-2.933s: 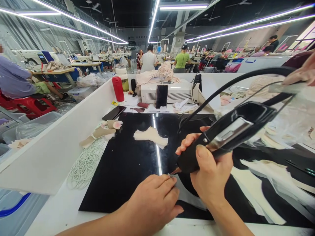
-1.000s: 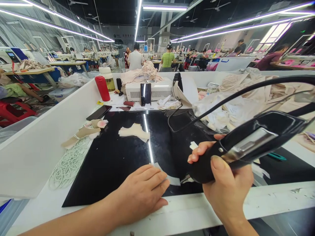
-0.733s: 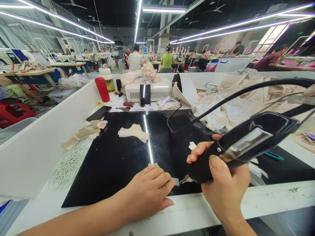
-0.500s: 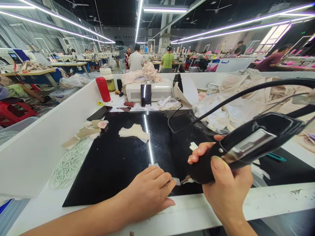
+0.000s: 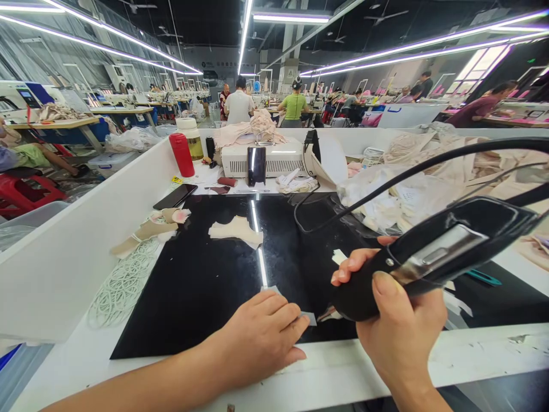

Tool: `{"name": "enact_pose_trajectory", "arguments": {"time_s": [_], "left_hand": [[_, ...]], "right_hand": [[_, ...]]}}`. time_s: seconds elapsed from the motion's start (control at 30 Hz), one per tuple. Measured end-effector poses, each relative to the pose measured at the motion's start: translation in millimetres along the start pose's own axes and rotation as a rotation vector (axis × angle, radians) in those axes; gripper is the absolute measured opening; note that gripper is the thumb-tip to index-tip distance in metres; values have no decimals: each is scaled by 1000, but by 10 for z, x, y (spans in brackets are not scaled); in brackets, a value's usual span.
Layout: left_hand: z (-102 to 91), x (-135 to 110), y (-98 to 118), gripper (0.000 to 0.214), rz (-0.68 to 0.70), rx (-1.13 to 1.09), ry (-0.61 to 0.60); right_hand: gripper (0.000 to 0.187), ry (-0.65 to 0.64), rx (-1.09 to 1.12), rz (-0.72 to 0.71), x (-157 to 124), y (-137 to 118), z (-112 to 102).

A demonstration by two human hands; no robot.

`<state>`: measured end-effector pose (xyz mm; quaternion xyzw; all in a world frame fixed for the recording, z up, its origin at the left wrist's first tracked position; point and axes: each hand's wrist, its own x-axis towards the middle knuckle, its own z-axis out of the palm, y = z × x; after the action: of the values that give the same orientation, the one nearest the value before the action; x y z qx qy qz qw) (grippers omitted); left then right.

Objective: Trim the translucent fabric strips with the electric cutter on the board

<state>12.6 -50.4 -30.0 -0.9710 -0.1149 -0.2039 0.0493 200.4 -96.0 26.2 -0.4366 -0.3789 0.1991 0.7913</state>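
My left hand [image 5: 268, 329] lies palm down at the near edge of a glossy black mat [image 5: 171, 297], fingers lying flat over a small grey piece [image 5: 307, 318]. Most of that piece is hidden under the hand. My right hand [image 5: 398, 320] is wrapped round a black corded handheld tool [image 5: 437, 257] with a silver switch plate. The tool's metal tip [image 5: 329, 313] points left, low over the mat, just beside the grey piece; whether it touches cannot be seen. Further back on the mat lies a beige fabric piece [image 5: 237, 230].
A black cable [image 5: 386, 186] arches to the right. At left are a phone [image 5: 175, 196], pale elastic cord [image 5: 122, 289] and a low white wall [image 5: 86, 229]. Behind stand a red bottle [image 5: 182, 154] and a white machine [image 5: 283, 157]. Bagged fabric [image 5: 398, 189] is heaped at right.
The view has shifted slightly. Both hands, the handheld tool and the grey piece keep nearly the same positions relative to each other.
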Motion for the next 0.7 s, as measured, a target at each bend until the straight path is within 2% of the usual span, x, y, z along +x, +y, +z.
{"name": "enact_pose_trajectory", "arguments": {"time_s": [0.17,0.43,0.7], "left_hand": [[31,-9,0,41,4,-1,7],[11,-5,28,42,-3,0,0],[7,-7,29,42,-3,-18,19]], "right_hand": [[36,28,33,-29,52,-15,52],[38,-3,24,-13,26,63,9],[37,18,4,-9,20,16,19]]}}
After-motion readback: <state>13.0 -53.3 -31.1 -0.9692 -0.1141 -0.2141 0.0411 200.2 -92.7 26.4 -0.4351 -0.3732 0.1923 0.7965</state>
